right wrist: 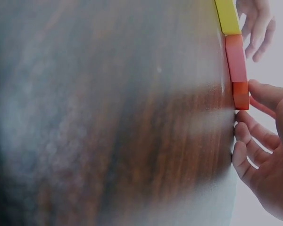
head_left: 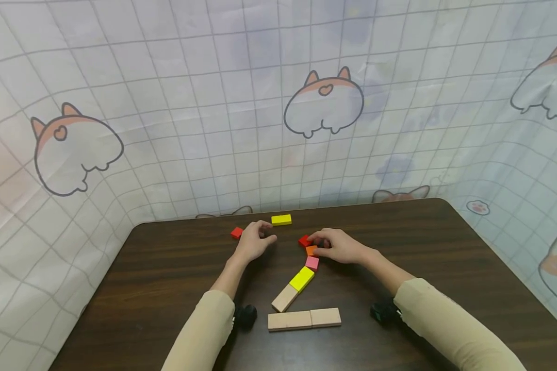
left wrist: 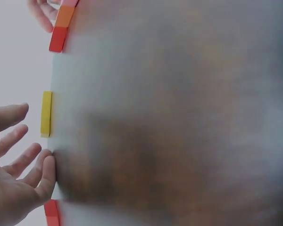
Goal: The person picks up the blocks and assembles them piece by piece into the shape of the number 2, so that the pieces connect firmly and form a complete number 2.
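Observation:
A curved row of blocks runs across the table: a red block (head_left: 305,240), an orange block (head_left: 311,250), a pink block (head_left: 312,263), a yellow block (head_left: 302,279) and a plain wooden block (head_left: 285,298). My right hand (head_left: 339,246) is at the far end of this row, its index finger by the red block and its thumb against the orange block (right wrist: 241,96). With loosely bent fingers and nothing held, my left hand (head_left: 254,241) hovers between a separate red block (head_left: 236,233) and a loose yellow block (head_left: 281,220). That yellow block (left wrist: 46,114) stands beyond the left fingertips.
Two plain wooden blocks (head_left: 290,320) lie end to end nearer the person. The dark wood table (head_left: 158,288) ends at a patterned cloth backdrop (head_left: 241,129). Black wrist devices (head_left: 246,316) sit under both forearms.

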`<state>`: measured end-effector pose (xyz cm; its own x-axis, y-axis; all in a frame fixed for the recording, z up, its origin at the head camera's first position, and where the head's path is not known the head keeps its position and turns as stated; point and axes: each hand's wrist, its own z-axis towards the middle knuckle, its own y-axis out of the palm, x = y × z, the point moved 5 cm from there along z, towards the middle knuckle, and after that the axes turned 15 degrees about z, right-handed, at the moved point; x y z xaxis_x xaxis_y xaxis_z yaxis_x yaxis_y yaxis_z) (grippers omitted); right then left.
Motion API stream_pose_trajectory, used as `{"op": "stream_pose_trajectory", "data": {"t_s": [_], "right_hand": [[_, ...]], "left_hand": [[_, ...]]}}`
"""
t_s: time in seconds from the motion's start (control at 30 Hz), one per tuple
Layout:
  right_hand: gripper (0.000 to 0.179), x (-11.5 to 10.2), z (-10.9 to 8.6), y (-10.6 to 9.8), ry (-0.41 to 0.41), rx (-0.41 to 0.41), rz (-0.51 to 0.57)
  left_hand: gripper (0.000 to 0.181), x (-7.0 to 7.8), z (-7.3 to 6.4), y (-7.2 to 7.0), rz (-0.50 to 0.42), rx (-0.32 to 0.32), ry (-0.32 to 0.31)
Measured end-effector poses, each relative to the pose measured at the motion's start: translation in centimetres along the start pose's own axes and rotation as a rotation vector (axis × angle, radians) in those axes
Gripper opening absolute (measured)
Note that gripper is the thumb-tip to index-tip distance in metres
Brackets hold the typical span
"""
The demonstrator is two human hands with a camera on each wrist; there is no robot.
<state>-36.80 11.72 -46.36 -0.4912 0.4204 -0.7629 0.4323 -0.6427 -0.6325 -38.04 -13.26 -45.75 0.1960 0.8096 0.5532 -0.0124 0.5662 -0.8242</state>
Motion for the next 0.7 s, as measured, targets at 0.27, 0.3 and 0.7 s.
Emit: {"op": "stream_pose_trajectory", "data": {"t_s": [0.27,0.3,0.7], "right_hand": [[0.038,-0.1,0.0,-0.1,-0.014,0.000,0.001],[0.038,-0.1,0.0,-0.1,-0.015,-0.002,-0.001],[0.037,-0.1,-0.1,-0.1,0.006,0.003,-0.007]], "left_hand": [[0.041,-0.1,1.9,-0.5,0.023,-0.003,0.005],[0.042,-0.1,2.1,-0.5,0.020,-0.004,0.005],[0.057,0.6,3.0,0.6,0.119,-0.023,0.097]]}}
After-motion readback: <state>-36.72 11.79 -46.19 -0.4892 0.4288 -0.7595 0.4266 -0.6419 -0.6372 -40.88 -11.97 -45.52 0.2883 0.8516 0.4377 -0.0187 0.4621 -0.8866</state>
